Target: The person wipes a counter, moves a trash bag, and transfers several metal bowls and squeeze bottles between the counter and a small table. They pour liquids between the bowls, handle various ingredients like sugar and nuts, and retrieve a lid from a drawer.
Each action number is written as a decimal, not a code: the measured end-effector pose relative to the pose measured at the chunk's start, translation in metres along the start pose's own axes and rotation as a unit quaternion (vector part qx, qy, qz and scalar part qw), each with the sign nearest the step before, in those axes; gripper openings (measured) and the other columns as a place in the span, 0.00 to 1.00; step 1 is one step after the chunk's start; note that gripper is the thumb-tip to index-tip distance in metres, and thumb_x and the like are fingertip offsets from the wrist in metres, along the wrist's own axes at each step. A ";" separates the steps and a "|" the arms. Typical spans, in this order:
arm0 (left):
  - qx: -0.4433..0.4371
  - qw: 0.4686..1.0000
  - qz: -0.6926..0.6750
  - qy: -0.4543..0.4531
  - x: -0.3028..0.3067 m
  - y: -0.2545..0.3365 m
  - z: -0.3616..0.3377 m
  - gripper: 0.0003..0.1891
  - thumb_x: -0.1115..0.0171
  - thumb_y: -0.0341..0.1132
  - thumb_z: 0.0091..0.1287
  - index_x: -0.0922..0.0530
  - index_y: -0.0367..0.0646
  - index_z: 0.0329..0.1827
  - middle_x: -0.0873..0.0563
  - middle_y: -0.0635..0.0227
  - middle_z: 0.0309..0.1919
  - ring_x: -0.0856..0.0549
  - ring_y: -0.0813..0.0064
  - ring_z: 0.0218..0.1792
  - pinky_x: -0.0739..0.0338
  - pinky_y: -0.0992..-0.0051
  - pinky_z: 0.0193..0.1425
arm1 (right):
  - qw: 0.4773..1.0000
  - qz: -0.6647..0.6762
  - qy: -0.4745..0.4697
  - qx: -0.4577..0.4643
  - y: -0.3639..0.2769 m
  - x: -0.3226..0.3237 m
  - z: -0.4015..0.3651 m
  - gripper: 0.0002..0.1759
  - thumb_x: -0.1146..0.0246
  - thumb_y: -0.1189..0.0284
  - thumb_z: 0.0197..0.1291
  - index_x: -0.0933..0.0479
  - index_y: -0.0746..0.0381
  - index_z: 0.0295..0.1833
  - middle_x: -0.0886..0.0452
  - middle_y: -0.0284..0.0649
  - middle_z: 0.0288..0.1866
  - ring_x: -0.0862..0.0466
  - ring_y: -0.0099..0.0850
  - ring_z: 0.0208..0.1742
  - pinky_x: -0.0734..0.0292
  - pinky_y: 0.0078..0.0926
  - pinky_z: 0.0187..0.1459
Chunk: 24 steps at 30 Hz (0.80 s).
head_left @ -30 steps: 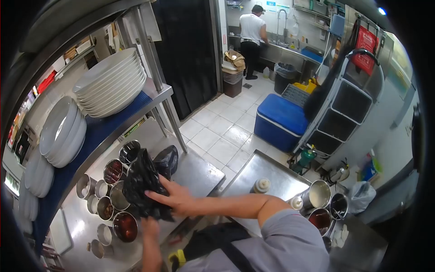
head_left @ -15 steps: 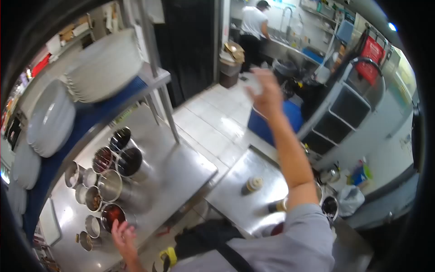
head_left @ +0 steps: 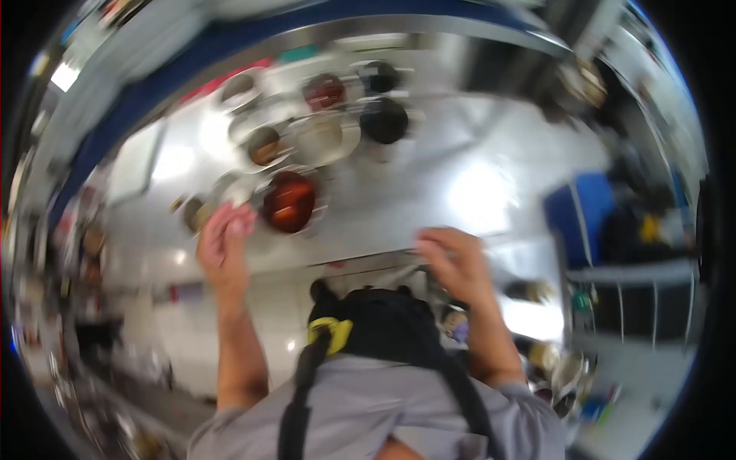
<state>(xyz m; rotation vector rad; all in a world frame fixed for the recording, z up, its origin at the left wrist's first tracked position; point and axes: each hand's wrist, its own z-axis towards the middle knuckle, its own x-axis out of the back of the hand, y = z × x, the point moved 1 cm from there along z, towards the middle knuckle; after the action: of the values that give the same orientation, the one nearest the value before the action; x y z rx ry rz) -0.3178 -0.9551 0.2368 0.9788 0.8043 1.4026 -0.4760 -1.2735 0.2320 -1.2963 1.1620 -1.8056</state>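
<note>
My left hand (head_left: pixel 225 239) hovers over the near edge of the steel counter, fingers loosely bent and apart, holding nothing I can see. Just right of it stands a round metal container of red sauce (head_left: pixel 290 201). Behind the fingers, blurred, are a pale-filled container (head_left: pixel 234 186) and a small metal pot (head_left: pixel 196 215). My right hand (head_left: pixel 454 262), smeared by motion, is above the counter's front edge with its fingers loosely extended. Nothing shows in it.
More metal containers, including one with dark contents (head_left: pixel 383 120), stand on the steel counter (head_left: pixel 437 184). A blue shelf (head_left: pixel 126 123) runs above it. At right are a blue bin (head_left: pixel 579 218) and a side table with a blurred jar (head_left: pixel 529 290).
My view has swung round to face the counter. My right hand has come down from its raised reach to the counter's front edge. My left hand stays near the red sauce, fingers more bent.
</note>
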 end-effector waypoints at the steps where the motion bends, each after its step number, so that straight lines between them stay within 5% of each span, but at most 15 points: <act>1: -0.022 0.998 0.008 0.057 0.029 -0.004 0.009 0.17 0.42 0.33 0.75 0.25 0.34 0.61 0.13 0.55 0.48 0.13 0.67 0.45 0.17 0.72 0.48 | 0.999 0.033 0.018 -0.040 0.003 -0.012 -0.002 0.13 0.33 0.68 0.64 0.16 0.68 0.46 0.13 0.44 0.39 0.14 0.30 0.39 0.19 0.28 0.39; 5: -0.035 0.971 0.005 0.237 0.145 -0.022 0.038 0.14 0.43 0.34 0.75 0.23 0.37 0.58 0.13 0.59 0.45 0.13 0.71 0.42 0.18 0.75 0.43 | 0.986 0.127 0.016 -0.108 0.011 -0.073 0.015 0.11 0.35 0.72 0.66 0.18 0.70 0.46 0.14 0.40 0.35 0.17 0.23 0.33 0.23 0.19 0.37; 9: 0.029 0.954 0.034 0.295 0.248 -0.055 0.048 0.13 0.43 0.34 0.74 0.22 0.38 0.56 0.13 0.63 0.44 0.13 0.73 0.42 0.20 0.77 0.43 | 0.987 0.089 -0.037 -0.129 -0.009 -0.158 0.038 0.09 0.36 0.74 0.66 0.19 0.70 0.45 0.15 0.40 0.35 0.17 0.23 0.32 0.22 0.19 0.37; 16: 0.198 0.954 0.030 0.221 0.318 -0.139 0.040 0.11 0.40 0.33 0.72 0.21 0.40 0.53 0.13 0.67 0.43 0.13 0.77 0.40 0.21 0.80 0.39 | 0.994 0.005 -0.051 -0.097 -0.057 -0.252 0.063 0.09 0.36 0.73 0.67 0.19 0.69 0.43 0.15 0.36 0.32 0.17 0.22 0.31 0.24 0.18 0.36; 24: 0.253 0.958 0.124 0.048 0.287 -0.204 0.070 0.11 0.38 0.37 0.69 0.19 0.35 0.42 0.15 0.66 0.31 0.15 0.77 0.28 0.21 0.79 0.31 | 0.992 0.007 -0.024 -0.125 -0.065 -0.282 0.048 0.08 0.35 0.73 0.65 0.18 0.68 0.42 0.17 0.34 0.28 0.20 0.19 0.31 0.24 0.18 0.35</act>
<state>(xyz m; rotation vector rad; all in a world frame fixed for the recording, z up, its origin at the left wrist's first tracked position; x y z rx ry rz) -0.1590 -0.6593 0.1098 1.4520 1.1815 1.4966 -0.3390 -1.0187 0.1853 -1.4582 1.4025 -1.6484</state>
